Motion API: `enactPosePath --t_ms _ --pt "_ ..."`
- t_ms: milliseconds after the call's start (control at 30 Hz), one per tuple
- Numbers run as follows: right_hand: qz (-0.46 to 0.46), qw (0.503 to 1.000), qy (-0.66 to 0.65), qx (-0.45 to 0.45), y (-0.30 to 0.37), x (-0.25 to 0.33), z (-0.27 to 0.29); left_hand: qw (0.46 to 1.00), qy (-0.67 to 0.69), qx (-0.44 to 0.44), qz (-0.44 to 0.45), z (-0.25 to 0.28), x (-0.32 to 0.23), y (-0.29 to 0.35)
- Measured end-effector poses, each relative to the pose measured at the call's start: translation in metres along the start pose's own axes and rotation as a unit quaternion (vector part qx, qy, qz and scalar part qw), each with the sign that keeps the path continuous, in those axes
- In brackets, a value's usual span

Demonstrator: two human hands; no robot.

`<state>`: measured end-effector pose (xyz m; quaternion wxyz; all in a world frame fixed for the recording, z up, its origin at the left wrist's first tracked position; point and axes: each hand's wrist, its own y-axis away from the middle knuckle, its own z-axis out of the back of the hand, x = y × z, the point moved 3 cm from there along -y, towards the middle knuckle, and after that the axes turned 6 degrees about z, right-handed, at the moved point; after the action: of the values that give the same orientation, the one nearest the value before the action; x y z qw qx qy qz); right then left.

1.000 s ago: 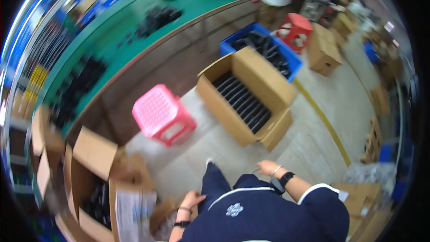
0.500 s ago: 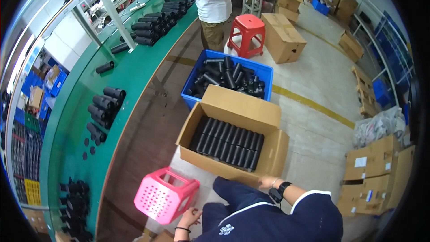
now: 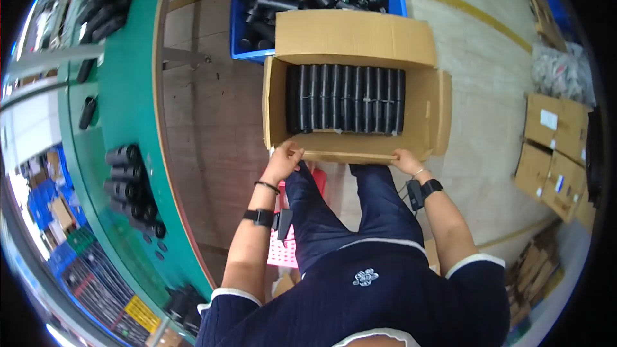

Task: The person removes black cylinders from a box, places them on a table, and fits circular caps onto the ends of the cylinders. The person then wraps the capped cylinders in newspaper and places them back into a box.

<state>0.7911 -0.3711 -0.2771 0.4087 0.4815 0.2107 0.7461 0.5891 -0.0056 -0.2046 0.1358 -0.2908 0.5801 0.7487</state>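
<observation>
An open cardboard box point(image 3: 360, 144) stands right in front of me, holding rows of black cylinders point(image 3: 347, 99) packed side by side toward its far and left part. My left hand point(image 3: 283, 162) is closed on the box's near edge, close to its left corner. Farther along that same edge, my right hand point(image 3: 408, 162) pinches the cardboard near the right corner. The box's far flap point(image 3: 357, 35) is folded outward. I wear black straps with small devices on both wrists.
A blue bin point(image 3: 402, 0) full of loose black cylinders sits beyond the box. On the left runs a green workbench point(image 3: 128, 128) with more black cylinders point(image 3: 132, 186). A pink stool point(image 3: 283, 250) is beside my left leg. Stacked cartons point(image 3: 553, 154) stand at right.
My view has swung downward and the box now lies squarely ahead. My left hand has moved from beside the pink stool to the box's near edge. My right hand remains at that edge.
</observation>
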Motion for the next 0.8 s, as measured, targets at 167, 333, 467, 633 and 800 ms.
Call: enactPosePath --t_ms 167,333,467,633,800 --pt "-0.076 0.991 0.013 0.112 -0.053 -0.014 -0.013 0.972 0.107 0.094 0.185 0.027 0.042 -0.140" --pt "-0.175 0.972 0.084 0.134 -0.154 -0.063 -0.032 0.966 -0.054 0.090 0.236 0.029 0.105 -0.280" --pt "-0.222 0.971 0.057 0.070 -0.230 -0.151 -0.067 0.954 -0.272 -0.022 0.123 0.006 0.157 -0.361" --pt "-0.198 0.963 0.094 -0.154 -0.299 -0.197 -0.106 0.945 -0.239 -0.132 0.178 -0.005 0.220 -0.425" --pt "-0.271 0.915 0.024 -0.297 -0.343 -0.216 -0.141 0.886 -0.368 -0.263 0.098 -0.050 0.242 -0.439"
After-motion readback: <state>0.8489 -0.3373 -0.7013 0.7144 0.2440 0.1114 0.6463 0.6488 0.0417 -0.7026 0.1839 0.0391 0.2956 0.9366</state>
